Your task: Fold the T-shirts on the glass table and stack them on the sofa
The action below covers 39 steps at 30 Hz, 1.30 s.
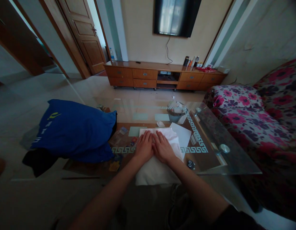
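Note:
A white folded cloth point(159, 174) lies on the glass table, its near edge reaching the front edge of the tabletop. My left hand point(145, 147) rests flat on the cloth with its fingers stretched forward. Beside it, my right hand point(163, 147) also presses flat on the fabric, and the two hands touch near the thumbs. Neither hand grips anything. A white sheet point(182, 135) sticks out from beside the cloth at the right. Left of the hands lies a blue garment point(76, 131) with light lettering, over something black point(40, 161).
The glass table point(243, 166) has a patterned border. A small black round object point(190, 164) sits right of the cloth. A wastebasket point(174, 115) shows near the far edge. A flowered sofa point(243, 105) stands at right, a wooden cabinet point(144, 74) beyond.

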Tool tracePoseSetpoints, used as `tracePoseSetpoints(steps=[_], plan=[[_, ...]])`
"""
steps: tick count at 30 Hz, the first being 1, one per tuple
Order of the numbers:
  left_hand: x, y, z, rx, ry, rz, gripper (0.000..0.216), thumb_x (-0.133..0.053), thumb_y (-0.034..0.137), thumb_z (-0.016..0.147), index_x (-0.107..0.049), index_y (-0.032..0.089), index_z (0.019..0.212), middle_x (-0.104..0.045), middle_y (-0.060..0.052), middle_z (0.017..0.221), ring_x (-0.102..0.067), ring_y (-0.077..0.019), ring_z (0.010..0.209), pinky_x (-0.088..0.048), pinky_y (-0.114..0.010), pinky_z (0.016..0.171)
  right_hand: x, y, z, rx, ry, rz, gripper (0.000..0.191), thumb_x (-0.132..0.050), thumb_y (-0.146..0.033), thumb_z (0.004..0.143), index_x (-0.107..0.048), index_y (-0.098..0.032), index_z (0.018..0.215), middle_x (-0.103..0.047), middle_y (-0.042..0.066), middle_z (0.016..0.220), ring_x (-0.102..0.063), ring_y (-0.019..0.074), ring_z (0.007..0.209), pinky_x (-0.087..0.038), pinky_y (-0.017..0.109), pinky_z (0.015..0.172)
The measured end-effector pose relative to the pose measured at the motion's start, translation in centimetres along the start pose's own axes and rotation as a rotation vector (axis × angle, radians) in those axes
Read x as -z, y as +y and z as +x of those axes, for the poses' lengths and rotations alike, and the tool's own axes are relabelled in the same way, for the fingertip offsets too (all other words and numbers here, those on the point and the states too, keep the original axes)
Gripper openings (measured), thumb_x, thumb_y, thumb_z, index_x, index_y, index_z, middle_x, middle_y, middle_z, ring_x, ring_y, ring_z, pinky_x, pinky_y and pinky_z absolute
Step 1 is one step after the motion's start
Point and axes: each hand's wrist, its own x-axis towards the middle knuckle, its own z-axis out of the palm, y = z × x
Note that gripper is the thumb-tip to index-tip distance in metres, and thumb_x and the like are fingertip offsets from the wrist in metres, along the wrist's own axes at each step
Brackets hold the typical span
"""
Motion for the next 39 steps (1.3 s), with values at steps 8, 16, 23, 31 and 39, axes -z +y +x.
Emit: tracePoseSetpoints(steps=[8,16,23,31,39], plan=[[-1.8,-2.2,1.6,0.045,-0.019,0.008,0.072,-0.047,0.034,0.095,-0.03,0.013,0.162,-0.029,-0.012,0.17,-0.019,-0.0262,0.159,-0.014,-0.043,0.13,-2.7,1.3,3.6,-0.086,-0.043,-0.087,0.064,-0.029,-0.051,0.108,-0.035,-0.018,0.162,-0.023,0.011,0.171,-0.018,0.027,0.158,-0.012,0.048,0.128],[-2.1,-2.6,1.2,0.036,0.014,0.012,0.078,-0.044,0.059,0.098,-0.031,0.014,0.16,-0.028,-0.013,0.17,-0.022,-0.0294,0.158,-0.016,-0.046,0.129,-2.0,6.3,1.7,-0.346,0.005,-0.134,0.075,-0.029,-0.057,0.106,-0.026,-0.011,0.165,-0.015,0.015,0.172,-0.012,0.0298,0.159,-0.011,0.049,0.127],[-1.1,-2.2,0.9,0.016,0.002,0.008,0.068,-0.046,0.047,0.099,-0.036,0.014,0.158,-0.034,-0.014,0.167,-0.024,-0.0286,0.157,-0.018,-0.047,0.129,-1.3,7.5,1.0,-0.434,-0.026,-0.072,0.075,-0.024,-0.056,0.106,-0.019,-0.012,0.166,-0.017,0.014,0.172,-0.014,0.0264,0.159,-0.009,0.049,0.128],[-0.6,2.3,-4.4,-0.004,-0.014,0.025,0.072,-0.039,0.049,0.102,-0.03,0.009,0.161,-0.025,-0.015,0.17,-0.016,-0.0281,0.159,-0.018,-0.046,0.129,-1.3,7.7,1.4,-0.472,0.036,-0.109,0.076,-0.028,-0.054,0.105,-0.023,-0.007,0.165,-0.018,0.017,0.171,-0.01,0.0264,0.16,-0.003,0.048,0.128],[-1.5,1.6,-3.6,-0.025,-0.074,0.018,0.076,-0.048,0.039,0.097,-0.022,0.016,0.165,-0.024,-0.012,0.171,-0.014,-0.0277,0.16,-0.014,-0.047,0.129,-1.9,-0.6,0.5,0.062,-0.005,-0.001,0.075,-0.03,-0.052,0.106,-0.019,-0.01,0.167,-0.012,0.012,0.172,-0.007,0.0241,0.16,-0.013,0.045,0.129]])
